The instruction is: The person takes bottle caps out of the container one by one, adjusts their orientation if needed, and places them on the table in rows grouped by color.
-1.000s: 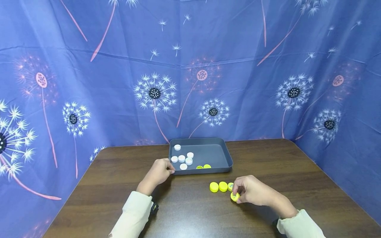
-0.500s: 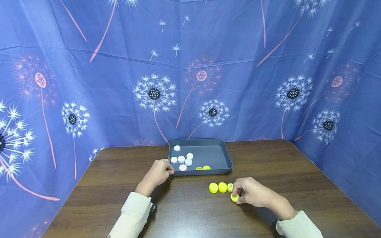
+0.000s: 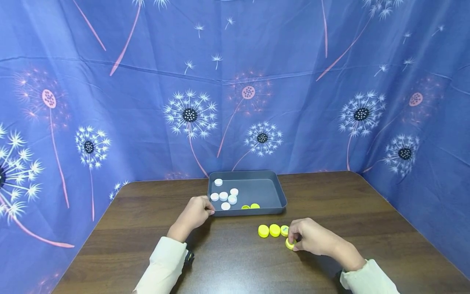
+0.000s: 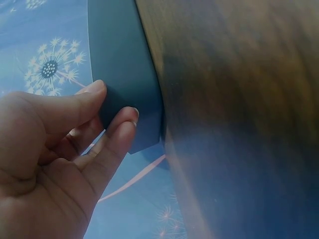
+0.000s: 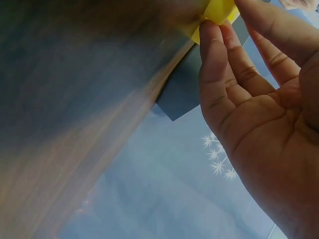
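A dark grey tray (image 3: 262,192) lies at the back of the table, with several white bottle caps (image 3: 223,196) at its left and two yellow caps (image 3: 255,206) by its near wall. My left hand (image 3: 193,213) holds the tray's near left corner; in the left wrist view its thumb and fingers (image 4: 122,137) bear on the wall. Between thumb and fingers of my right hand (image 3: 315,237) is a yellow bottle cap (image 3: 289,245), partly hidden, close over the table. Just behind it, three yellow caps (image 3: 274,230) form a row in front of the tray.
The brown wooden table (image 3: 235,261) runs back to a blue curtain (image 3: 235,102) printed with dandelions, which also closes off both sides. The tray's low rim rises between the loose caps and the curtain.
The yellow cap in my right hand has tipped and shifted slightly right, its printed top less visible. My left hand stays at the tray corner; the other caps have not moved.
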`<action>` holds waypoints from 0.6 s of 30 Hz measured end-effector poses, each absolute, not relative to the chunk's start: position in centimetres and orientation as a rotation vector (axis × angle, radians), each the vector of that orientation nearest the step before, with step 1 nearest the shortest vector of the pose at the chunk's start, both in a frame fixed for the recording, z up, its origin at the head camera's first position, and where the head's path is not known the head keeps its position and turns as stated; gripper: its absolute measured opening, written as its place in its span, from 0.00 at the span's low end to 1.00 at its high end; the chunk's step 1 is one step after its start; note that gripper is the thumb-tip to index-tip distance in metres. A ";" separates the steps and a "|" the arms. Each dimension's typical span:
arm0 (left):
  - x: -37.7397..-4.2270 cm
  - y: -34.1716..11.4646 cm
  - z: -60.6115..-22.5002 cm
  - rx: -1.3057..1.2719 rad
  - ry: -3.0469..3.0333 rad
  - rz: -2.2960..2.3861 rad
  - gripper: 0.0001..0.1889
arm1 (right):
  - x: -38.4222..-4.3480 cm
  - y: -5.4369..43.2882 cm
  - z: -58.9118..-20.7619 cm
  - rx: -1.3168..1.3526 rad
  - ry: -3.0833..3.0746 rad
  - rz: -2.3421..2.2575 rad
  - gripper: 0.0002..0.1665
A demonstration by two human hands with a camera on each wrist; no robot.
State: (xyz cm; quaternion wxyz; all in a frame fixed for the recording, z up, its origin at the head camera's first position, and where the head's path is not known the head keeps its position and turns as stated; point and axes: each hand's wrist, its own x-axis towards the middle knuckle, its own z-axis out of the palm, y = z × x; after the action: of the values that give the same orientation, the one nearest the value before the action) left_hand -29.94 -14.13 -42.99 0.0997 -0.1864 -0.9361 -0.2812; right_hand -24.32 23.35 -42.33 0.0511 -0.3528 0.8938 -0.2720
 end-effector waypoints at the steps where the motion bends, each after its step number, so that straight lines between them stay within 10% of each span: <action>1: -30.0 -14.2 -43.0 -0.548 -2.771 -0.831 0.05 | -24.4 23.3 -42.3 -1.078 2.719 -0.826 0.18; 18: -29.7 -14.0 -42.7 -0.521 -2.786 -0.867 0.06 | -24.5 23.6 -42.2 -1.025 2.639 -0.940 0.11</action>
State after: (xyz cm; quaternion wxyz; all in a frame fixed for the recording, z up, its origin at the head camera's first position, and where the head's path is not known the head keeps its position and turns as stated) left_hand -29.75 -14.02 -42.69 0.0886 -0.1752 -0.9363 -0.2912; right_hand -24.48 23.56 -42.21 0.0791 -0.3424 0.8820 -0.3141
